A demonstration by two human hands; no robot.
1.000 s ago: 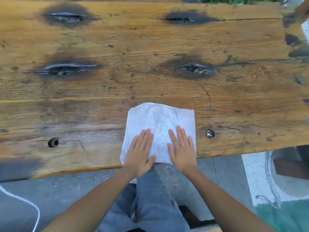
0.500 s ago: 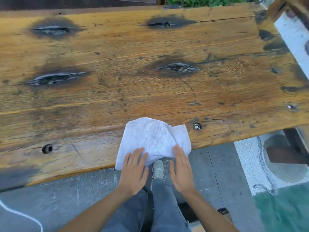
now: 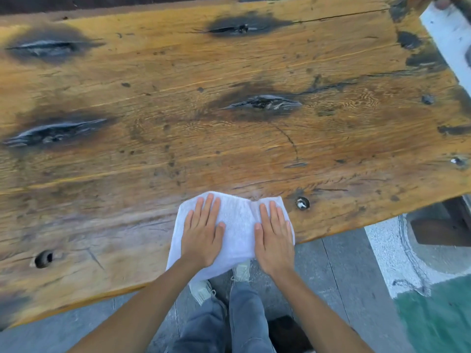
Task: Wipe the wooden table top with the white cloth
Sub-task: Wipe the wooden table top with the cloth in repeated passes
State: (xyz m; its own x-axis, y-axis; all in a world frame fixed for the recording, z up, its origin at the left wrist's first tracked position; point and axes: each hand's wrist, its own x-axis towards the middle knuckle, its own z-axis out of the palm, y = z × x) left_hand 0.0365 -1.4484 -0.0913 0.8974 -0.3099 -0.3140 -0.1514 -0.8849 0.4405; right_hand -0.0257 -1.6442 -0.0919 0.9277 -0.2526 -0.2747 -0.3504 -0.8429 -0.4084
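At the far left of the wooden table top (image 3: 178, 72) you have a long stretch of bare board, broken only by dark scorched knots (image 3: 54, 132) and a small round hole (image 3: 43, 259) close to the near edge. That side looks like open room for a sweep.

Your left hand (image 3: 202, 234) lies flat on the white cloth (image 3: 238, 225), fingers straight and together, pressing rather than gripping. The flat palm likely spreads pressure so the cloth drags evenly across the grain.

The cloth sits at the near edge of the table, its near part hanging off over the paved ground (image 3: 331, 276) and your feet. Push it farther in, or it may slip off.

Your right hand (image 3: 275, 236) rests flat too, fingers extended, beside the left, pinning the cloth's right half. Just right of it is a metal bolt head (image 3: 302, 203), which could snag the weave. Farther right the board narrows toward its end, so room there is short.
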